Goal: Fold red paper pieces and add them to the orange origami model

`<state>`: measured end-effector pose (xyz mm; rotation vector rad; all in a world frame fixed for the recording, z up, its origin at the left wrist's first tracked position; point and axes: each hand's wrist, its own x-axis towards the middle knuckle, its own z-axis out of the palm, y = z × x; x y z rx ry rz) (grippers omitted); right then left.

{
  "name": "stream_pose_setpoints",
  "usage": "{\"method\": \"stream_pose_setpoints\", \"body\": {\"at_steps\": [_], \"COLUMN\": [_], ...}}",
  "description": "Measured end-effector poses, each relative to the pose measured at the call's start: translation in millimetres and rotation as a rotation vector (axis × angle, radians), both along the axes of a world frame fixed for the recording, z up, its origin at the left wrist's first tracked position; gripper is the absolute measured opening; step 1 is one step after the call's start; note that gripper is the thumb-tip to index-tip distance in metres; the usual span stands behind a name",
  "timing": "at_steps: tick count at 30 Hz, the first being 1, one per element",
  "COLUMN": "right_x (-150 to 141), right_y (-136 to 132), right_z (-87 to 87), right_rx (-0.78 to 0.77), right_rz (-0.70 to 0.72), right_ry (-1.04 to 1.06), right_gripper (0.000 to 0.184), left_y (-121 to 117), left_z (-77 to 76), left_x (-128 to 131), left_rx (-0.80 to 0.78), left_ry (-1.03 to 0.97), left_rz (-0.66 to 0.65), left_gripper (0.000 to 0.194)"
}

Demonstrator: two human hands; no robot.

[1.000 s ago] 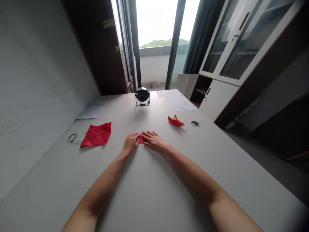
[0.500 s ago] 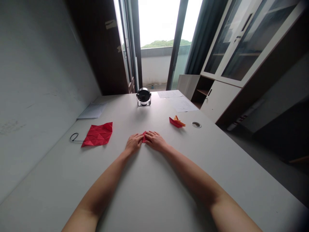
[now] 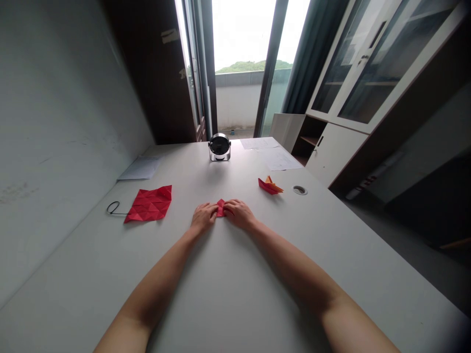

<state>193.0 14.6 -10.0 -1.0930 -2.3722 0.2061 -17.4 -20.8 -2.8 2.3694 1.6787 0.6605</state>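
Observation:
A small folded red paper [image 3: 221,208] lies on the grey table [image 3: 228,294] between my two hands. My left hand [image 3: 203,217] presses on its left side with the fingers curled onto it. My right hand [image 3: 239,214] covers its right side, fingers bent and pinching the paper's edge. Most of the paper is hidden under the fingers; only a red tip shows between them.
A creased red paper sheet [image 3: 150,204] lies to the left, with a black loop [image 3: 113,208] beside it. A folded red and orange paper piece [image 3: 270,186] sits right, near a cable hole [image 3: 299,189]. Farther back are a small fan [image 3: 220,147] and white sheets [image 3: 274,157].
My right hand's fingers have drawn in from lying flat to a curled pinch on the red paper. My left hand has closed in slightly. More of the red tip now shows between them.

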Motion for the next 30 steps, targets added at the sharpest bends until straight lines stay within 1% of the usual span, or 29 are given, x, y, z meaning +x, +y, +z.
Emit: {"method": "stream_pose_setpoints", "body": {"at_steps": [6, 10, 20, 30], "right_x": [0.9, 0.6, 1.9, 1.8], "right_y": [-1.5, -1.4, 1.3, -0.9], "right_z": [5.3, 5.4, 2.8, 7.0], "right_rx": [-0.028, -0.024, -0.022, -0.033], "right_rz": [-0.021, -0.034, -0.018, -0.037], "right_ry": [-0.013, -0.013, 0.036, 0.026], "right_gripper": [0.022, 0.023, 0.022, 0.022], "left_y": [-1.6, -2.6, 0.0, 0.2], "left_z": [3.9, 6.0, 1.0, 1.3], "left_x": [0.7, 0.7, -4.4, -6.4], "left_rx": [0.005, -0.003, 0.035, 0.026], "left_ry": [0.005, -0.003, 0.007, -0.005], "left_rz": [0.049, 0.075, 0.144, 0.135], "left_gripper": [0.035, 0.035, 0.034, 0.035]}}
